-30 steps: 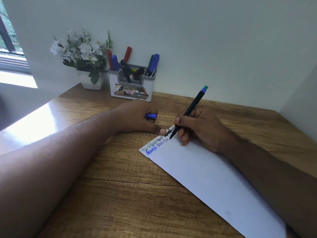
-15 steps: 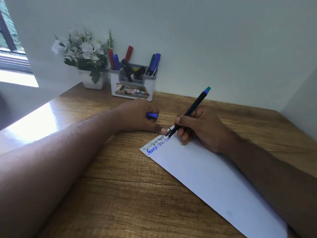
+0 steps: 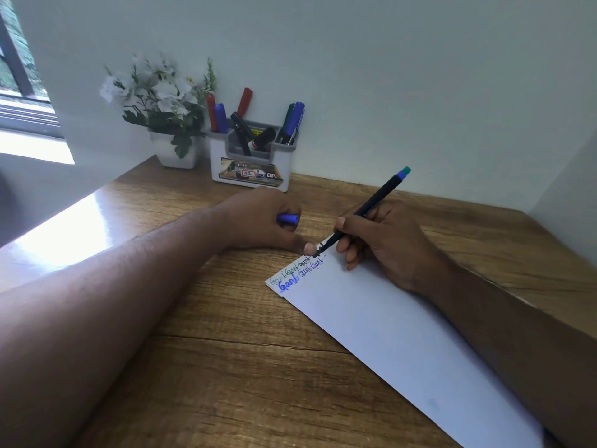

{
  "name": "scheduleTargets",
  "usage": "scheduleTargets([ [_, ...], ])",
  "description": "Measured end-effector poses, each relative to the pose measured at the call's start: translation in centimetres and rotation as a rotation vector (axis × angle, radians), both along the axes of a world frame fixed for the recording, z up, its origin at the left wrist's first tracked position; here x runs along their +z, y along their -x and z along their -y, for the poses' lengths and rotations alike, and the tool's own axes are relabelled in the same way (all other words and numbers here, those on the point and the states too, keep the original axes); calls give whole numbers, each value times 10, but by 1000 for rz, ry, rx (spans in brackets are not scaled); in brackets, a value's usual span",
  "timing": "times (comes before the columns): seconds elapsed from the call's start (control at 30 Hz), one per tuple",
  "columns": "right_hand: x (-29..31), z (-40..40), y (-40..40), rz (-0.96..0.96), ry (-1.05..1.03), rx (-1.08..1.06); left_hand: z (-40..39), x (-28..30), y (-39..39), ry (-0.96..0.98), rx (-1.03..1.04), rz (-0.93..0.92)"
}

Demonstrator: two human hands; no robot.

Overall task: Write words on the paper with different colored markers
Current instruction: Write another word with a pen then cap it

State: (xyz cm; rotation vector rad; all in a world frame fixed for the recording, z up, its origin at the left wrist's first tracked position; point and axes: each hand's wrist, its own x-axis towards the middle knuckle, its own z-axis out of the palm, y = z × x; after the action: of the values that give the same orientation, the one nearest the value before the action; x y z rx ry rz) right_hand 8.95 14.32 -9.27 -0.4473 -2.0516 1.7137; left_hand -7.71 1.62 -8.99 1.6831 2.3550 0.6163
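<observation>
Wooden desk (image 3: 226, 367) bears paper (image 3: 387, 334) (pot (image 3: 174, 153), organizer (image 3: 248, 169)).

Bare desk (image 3: 226, 367) lies open left of the paper (image 3: 403, 334). At the back wall, the holder (image 3: 252, 169) and flowerpot (image 3: 176, 153) block the corner, and both forearms cross the near desk.

paper (image 3: 387, 324): white sheet, flat on the wood, angled, small green, black and blue words at far corner | black marker (image 3: 365, 208): teal-ended, tilted, tip on paper | blue cap (image 3: 288, 218): left of it

wooden desk (image 3: 226, 367), white wall (image 3: 420, 76), sunlit window (image 3: 19, 92)
</observation>
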Motion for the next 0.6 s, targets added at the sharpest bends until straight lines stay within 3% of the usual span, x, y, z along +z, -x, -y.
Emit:
scheduleTargets([
  [0.5,0,0,2,28,-35,39,2,1,-2,27,6,2],
  [0.6,2,-1,2,-52,102,9,4,4,-8,-92,-8,143],
])
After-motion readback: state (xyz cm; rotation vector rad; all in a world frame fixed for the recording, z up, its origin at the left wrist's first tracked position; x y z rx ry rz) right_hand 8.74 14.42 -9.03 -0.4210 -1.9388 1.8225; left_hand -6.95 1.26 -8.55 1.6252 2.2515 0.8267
